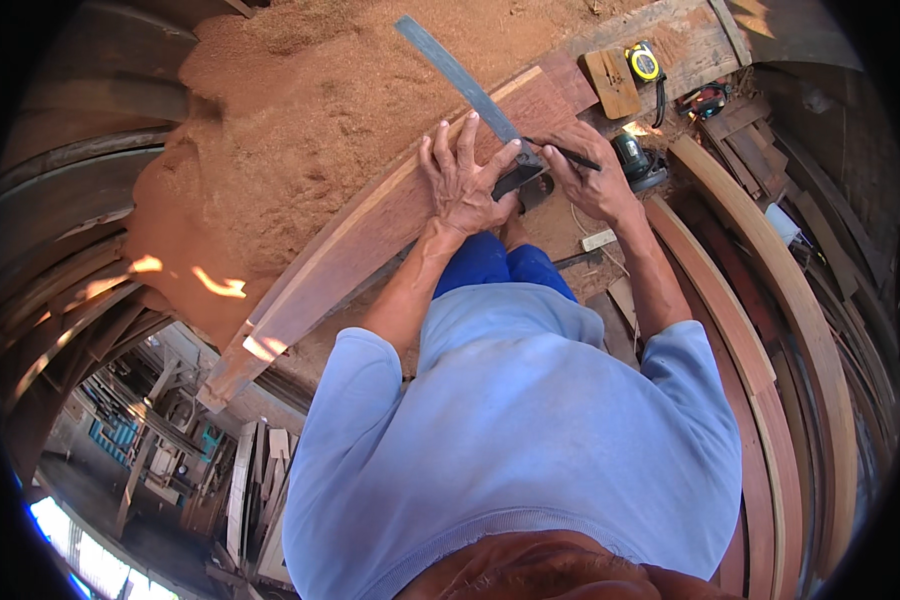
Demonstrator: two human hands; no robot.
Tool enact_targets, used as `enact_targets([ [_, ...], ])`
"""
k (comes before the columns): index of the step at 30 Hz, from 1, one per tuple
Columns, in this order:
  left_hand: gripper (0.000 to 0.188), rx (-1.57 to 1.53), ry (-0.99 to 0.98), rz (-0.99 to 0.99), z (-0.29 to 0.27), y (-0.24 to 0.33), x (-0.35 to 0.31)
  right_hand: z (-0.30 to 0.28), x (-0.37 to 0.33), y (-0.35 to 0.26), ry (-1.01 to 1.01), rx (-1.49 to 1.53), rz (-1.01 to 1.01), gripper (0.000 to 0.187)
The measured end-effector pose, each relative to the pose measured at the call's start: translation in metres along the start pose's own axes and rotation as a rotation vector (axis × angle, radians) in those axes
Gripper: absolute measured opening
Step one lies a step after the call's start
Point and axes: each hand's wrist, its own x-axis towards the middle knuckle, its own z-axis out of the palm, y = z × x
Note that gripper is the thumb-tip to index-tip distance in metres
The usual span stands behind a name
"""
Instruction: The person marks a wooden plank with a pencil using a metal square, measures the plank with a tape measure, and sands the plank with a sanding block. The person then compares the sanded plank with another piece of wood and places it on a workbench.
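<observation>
A try square with a long metal blade (455,73) and a dark stock lies across a reddish-brown wooden board (370,225). My left hand (465,185) holds the square at its stock, thumb against it, with the other fingers spread on the board. In my right hand (590,175) is a slim black pencil (576,158), pinched between thumb and fingers. Its tip end is beside the blade, near the stock; any mark there is too small to see. The stock is partly hidden by my left hand.
Sawdust (270,130) covers the ground beyond the board. A yellow tape measure (644,63) sits by a small wooden block (611,84) at the far right. Closer is a dark green power tool (634,160). Curved planks (785,270) line my right side; stacked timber (255,480) stands at lower left.
</observation>
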Motion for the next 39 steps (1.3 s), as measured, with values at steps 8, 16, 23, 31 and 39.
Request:
enact_targets([
  [8,0.081,0.039,0.009,0.020,0.002,0.000,-0.001,0.014,-0.046,0.016,-0.223,-0.259,0.270,0.022],
  [16,0.085,0.072,-0.001,0.022,0.000,0.000,-0.001,0.121,-0.055,0.018,0.312,0.539,0.589,0.031],
  [23,0.127,-0.013,-0.011,-0.090,-0.013,-0.033,-0.027,0.056,-0.071,0.032,0.607,0.479,0.568,0.037],
  [31,0.138,0.246,-0.148,-0.325,-0.054,-0.096,-0.134,-0.049,-0.119,0.082,0.824,0.315,0.508,0.037],
  [39,0.141,0.337,-0.378,-0.518,-0.072,-0.096,-0.142,-0.062,-0.129,0.062,0.930,0.305,0.494,0.042],
])
